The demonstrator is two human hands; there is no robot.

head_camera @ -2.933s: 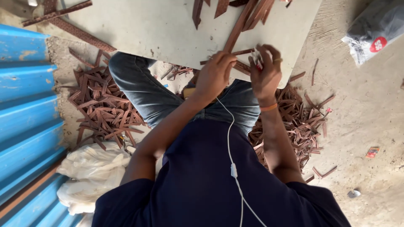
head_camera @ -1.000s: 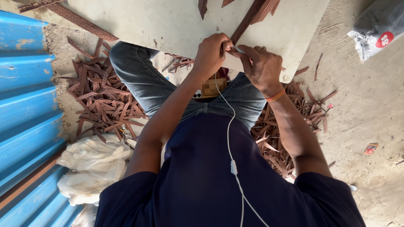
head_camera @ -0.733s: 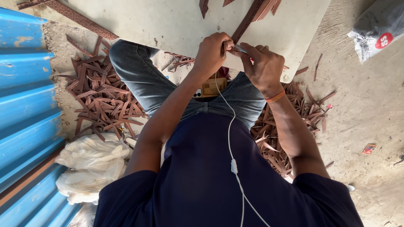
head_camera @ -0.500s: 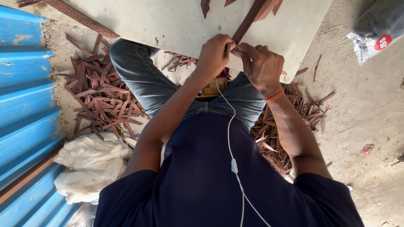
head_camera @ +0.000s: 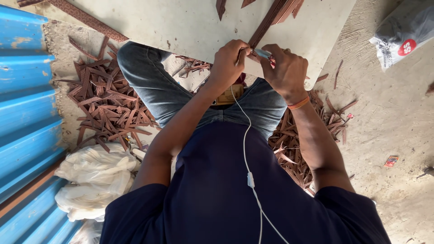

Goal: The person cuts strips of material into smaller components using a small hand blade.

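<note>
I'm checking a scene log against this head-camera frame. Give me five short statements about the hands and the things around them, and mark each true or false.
1. Both hands, left hand and right hand, meet at the near edge of the pale flat board. True.
2. The right wrist carries an orange band. True.
3. The brown strip offcuts lie stacked on the board. False: they lie scattered on the ground beside the legs.
4. The crumpled white plastic bag lies next to the blue corrugated sheet. True.
5. The white earphone cable is wound around the left wrist. False: it hangs down the dark shirt.
</note>
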